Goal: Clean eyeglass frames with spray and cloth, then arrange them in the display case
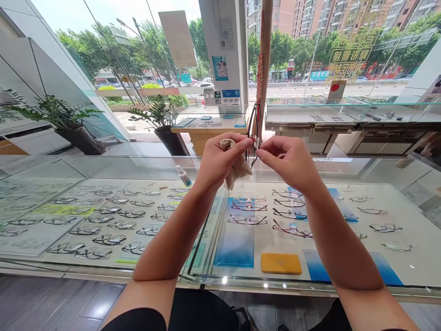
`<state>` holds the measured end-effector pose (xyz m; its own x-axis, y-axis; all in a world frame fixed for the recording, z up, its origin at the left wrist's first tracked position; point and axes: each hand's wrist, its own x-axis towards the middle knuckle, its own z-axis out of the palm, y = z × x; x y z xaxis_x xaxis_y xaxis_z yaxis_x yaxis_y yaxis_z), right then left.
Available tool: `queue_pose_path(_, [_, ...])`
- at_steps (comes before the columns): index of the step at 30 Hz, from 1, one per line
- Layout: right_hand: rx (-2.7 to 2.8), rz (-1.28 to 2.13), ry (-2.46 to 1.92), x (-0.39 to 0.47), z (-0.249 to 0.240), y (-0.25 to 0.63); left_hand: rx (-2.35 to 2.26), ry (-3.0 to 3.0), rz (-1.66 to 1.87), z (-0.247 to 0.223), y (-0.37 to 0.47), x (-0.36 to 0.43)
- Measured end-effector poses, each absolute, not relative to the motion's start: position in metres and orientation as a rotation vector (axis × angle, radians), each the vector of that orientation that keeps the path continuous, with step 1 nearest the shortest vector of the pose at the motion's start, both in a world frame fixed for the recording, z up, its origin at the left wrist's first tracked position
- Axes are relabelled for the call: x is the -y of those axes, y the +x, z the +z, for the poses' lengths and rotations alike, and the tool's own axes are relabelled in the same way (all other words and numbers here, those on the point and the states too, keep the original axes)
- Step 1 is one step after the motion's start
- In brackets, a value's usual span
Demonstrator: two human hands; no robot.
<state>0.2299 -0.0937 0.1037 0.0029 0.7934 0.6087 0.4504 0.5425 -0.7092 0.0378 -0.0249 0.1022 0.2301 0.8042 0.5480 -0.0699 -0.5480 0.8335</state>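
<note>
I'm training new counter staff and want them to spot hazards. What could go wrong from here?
The glasses are held by fingertips above the glass counter, so a slip might drop them onto it. Their thin frame, between the left hand and right hand, might bend if twisted. The small bottle appears near the left forearm, which might knock it over.

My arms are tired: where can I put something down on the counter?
The counter looks bare along its far side, left of the spray bottle and right of the right hand. It's crowded between, around the left hand, cloth and eyeglasses.
</note>
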Motion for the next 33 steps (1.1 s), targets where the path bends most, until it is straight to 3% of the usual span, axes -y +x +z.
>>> queue_pose_path(13, [1.355, -0.208, -1.273, 0.092, 0.107, 0.245, -0.768, 1.799, 1.497, 0.098, 0.037, 0.014])
queue_pose_path(23, [1.226, -0.394, -1.212, 0.088, 0.106, 0.261, -0.741, 1.917, 1.421, 0.095, 0.034, 0.012])
queue_pose_path(33, [1.467, -0.411, -1.095, 0.075, 0.087, 0.233, -0.564, 1.914, 1.392, 0.098, 0.037, 0.014])
